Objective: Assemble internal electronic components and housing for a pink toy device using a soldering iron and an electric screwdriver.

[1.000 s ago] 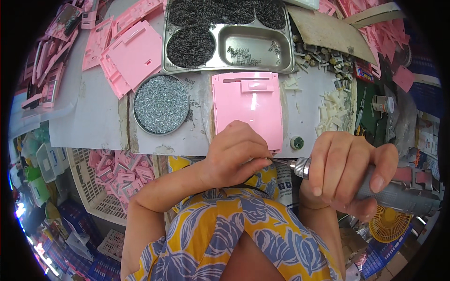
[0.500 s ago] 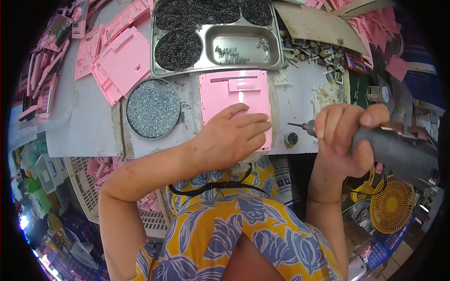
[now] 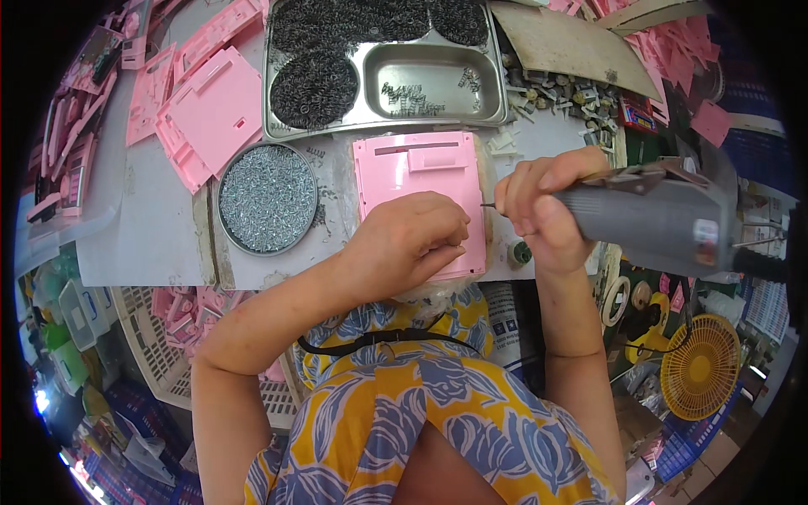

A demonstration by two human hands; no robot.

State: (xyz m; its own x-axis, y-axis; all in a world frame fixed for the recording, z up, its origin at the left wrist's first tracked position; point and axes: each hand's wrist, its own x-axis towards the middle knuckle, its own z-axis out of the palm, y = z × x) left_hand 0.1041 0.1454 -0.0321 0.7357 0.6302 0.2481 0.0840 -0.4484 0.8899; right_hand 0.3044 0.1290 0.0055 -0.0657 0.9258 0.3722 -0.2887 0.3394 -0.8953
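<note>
A flat pink plastic panel [image 3: 396, 181] lies on clear plastic wrap at the table's front edge, its slot toward the far side. My left hand [image 3: 411, 242] rests over its near half with the fingers curled and pressed together near the right edge; whatever they may pinch is hidden. In my right hand [image 3: 547, 206] is a grey electric screwdriver [image 3: 665, 220], held level, its thin bit pointing left at the panel's right edge. Left of the panel stands a round dish [image 3: 265, 253] full of small silvery screws [image 3: 268, 198].
Beyond the panel sits a metal tray [image 3: 433, 88] with dark springs [image 3: 313, 88]. More pink panels [image 3: 210, 118] lie at the left. A board [image 3: 572, 50] covers small parts at the far right. A green spool [image 3: 521, 252] stands near my right wrist, and a yellow fan [image 3: 700, 368] is lower right.
My right hand has brought the screwdriver leftward, its bit now close to the panel. The left hand's fingers, spread flat on the panel before, have curled together.
</note>
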